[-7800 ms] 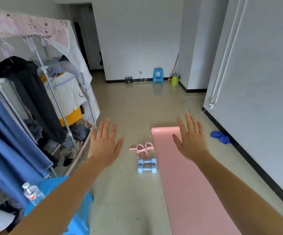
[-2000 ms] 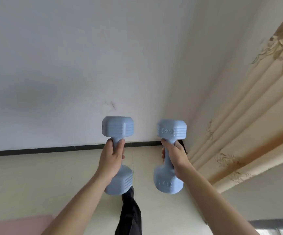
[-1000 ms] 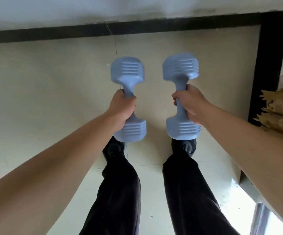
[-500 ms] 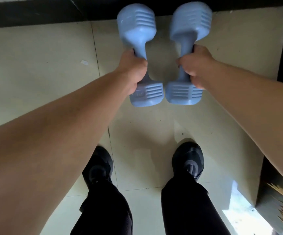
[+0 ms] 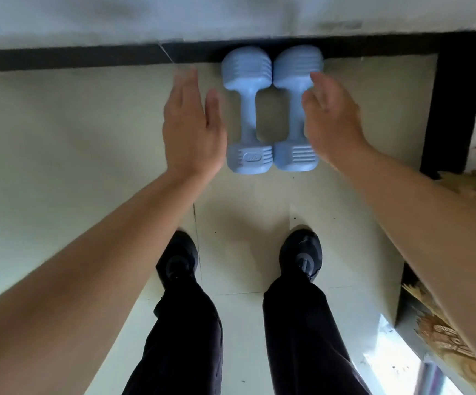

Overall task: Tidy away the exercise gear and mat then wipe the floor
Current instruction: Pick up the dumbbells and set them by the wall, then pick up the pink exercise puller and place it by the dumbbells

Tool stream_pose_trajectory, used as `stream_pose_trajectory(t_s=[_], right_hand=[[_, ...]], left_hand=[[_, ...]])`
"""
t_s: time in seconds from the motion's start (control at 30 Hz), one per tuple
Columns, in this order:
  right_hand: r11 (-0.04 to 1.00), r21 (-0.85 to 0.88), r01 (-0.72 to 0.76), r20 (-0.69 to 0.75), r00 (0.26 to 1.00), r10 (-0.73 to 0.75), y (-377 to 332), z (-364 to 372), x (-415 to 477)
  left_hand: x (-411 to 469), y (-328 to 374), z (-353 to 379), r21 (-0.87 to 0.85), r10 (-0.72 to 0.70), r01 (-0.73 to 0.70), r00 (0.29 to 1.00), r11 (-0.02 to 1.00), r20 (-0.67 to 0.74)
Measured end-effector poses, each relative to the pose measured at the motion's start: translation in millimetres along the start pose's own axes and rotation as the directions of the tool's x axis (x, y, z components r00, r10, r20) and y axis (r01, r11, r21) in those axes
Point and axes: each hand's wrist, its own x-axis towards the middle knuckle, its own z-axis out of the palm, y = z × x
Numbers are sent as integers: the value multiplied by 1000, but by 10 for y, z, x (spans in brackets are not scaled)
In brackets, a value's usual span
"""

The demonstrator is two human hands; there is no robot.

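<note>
Two light-blue dumbbells lie side by side on the cream tile floor, their far ends against the black skirting board. The left dumbbell (image 5: 248, 112) and the right dumbbell (image 5: 295, 109) touch each other. My left hand (image 5: 192, 129) hovers just left of them, fingers spread, holding nothing. My right hand (image 5: 332, 121) is just right of them, also open and empty, partly covering the right dumbbell's handle. The mat and the pink bands are out of view.
The black skirting board (image 5: 88, 57) runs along the white wall and turns down the right side (image 5: 453, 109). A beige patterned curtain (image 5: 458, 346) hangs at the right edge. My black shoes (image 5: 178, 260) stand on the tiles below the dumbbells.
Half a second ago each hand gripped a dumbbell just above the floor. Now both dumbbells rest on the floor by the wall and both hands have let go and drawn apart.
</note>
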Motion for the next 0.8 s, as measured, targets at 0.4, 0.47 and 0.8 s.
stream_pose_trajectory(t_s=[0.4, 0.47, 0.8], right_hand=[[624, -449, 639, -132, 644, -754, -3463, -2304, -2051], [545, -455, 704, -137, 549, -824, -4011, -2652, -2474], [89, -360, 929, -7, 92, -996, -6066, -3174, -4523]], left_hand=[[-1323, 2137, -3786, 443, 341, -137, 840, 886, -423], [-1687, 2498, -4434, 445, 328, -81, 793, 892, -513], [-4139, 2673, -6793, 387, 247, 211, 486, 898, -838]])
